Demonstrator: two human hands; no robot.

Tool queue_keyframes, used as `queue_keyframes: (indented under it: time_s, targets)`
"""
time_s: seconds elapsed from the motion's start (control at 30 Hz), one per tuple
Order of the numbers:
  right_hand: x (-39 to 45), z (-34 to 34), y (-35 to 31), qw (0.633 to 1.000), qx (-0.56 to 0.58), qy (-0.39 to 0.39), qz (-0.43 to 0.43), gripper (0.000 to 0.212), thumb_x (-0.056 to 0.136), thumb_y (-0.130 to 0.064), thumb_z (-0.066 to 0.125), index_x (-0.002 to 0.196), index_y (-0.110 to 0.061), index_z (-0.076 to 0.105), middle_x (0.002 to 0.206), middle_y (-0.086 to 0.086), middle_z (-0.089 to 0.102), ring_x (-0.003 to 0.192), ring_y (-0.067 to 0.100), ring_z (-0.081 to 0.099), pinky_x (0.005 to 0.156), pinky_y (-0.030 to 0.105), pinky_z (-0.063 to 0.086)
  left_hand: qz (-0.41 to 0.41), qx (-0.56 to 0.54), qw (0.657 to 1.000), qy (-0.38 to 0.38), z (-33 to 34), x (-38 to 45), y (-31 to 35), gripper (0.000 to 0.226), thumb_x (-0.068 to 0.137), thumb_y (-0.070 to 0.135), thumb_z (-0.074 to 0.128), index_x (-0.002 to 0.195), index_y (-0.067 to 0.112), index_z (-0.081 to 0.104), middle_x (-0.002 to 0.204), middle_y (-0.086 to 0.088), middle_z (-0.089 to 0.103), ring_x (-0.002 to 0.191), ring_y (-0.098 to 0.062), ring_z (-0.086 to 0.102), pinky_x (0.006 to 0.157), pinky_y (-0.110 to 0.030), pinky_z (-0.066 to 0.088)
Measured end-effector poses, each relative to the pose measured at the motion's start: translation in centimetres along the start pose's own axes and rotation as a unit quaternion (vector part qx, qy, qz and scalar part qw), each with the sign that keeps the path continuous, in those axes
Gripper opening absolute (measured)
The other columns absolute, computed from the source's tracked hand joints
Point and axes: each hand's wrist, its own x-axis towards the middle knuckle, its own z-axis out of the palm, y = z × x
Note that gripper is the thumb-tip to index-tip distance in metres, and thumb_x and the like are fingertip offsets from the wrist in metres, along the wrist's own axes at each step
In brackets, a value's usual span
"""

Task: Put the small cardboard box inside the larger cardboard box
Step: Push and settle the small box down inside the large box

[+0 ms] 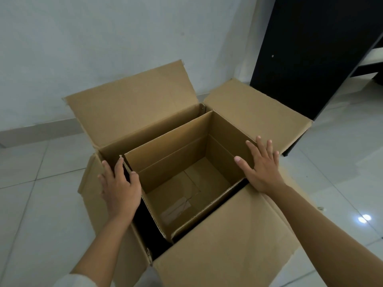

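Note:
The large cardboard box [228,247] stands on the tiled floor with its flaps spread open. The small cardboard box [170,147], open-topped and empty, sits inside it, its rim near the level of the large box's opening. A dark gap shows along its left and near sides. My left hand [120,189] is at the small box's left wall, with the thumb hooked over the rim on the inside and the fingers outside. My right hand [263,168] lies flat with fingers spread over the small box's right wall and the large box's right flap.
A white wall with a baseboard [41,129] stands just behind the boxes. A tall black furniture panel [300,48] rises at the back right, close to the right flap. Glossy white floor tiles [342,183] surround the box.

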Motion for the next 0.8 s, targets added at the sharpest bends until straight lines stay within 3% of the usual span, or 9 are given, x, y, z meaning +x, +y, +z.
queue_keyframes:
  time_s: [0.37, 0.5, 0.8]
  targets:
    - [5.3, -0.5, 2.5, 0.998, -0.051, 0.003, 0.029, 0.078, 0.076, -0.069, 0.011, 0.143, -0.03, 0.012, 0.156, 0.002, -0.011, 0.128, 0.017, -0.035, 0.108, 0.045, -0.021, 0.056, 0.006, 0.997, -0.044, 4.8, 8.4, 5.1, 0.047, 0.094, 0.027, 0.036, 0.139, 0.024, 0.027, 0.156, -0.007, 0.008, 0.142, -0.034, 0.001, 0.114, -0.056, 0.012]
    - [7.9, 0.1, 3.5, 0.996, -0.07, 0.044, 0.046, 0.084, 0.071, -0.071, 0.0, 0.143, -0.031, 0.015, 0.157, 0.002, -0.006, 0.13, 0.016, -0.034, 0.107, 0.044, -0.023, 0.075, 0.013, 0.995, -0.058, 7.0, 11.9, 7.4, 0.045, 0.094, 0.028, 0.034, 0.139, 0.026, 0.028, 0.156, -0.006, 0.01, 0.142, -0.033, 0.003, 0.114, -0.055, 0.013]
    - [10.7, 0.6, 2.8, 0.993, -0.058, 0.062, 0.085, 0.085, 0.07, -0.071, 0.0, 0.143, -0.031, 0.014, 0.157, 0.002, -0.006, 0.132, 0.017, -0.034, 0.107, 0.043, -0.026, 0.101, 0.039, 0.99, -0.088, 9.0, 17.2, 9.6, 0.045, 0.095, 0.032, 0.031, 0.14, 0.03, 0.025, 0.157, -0.001, 0.006, 0.143, -0.028, -0.002, 0.115, -0.055, 0.01]
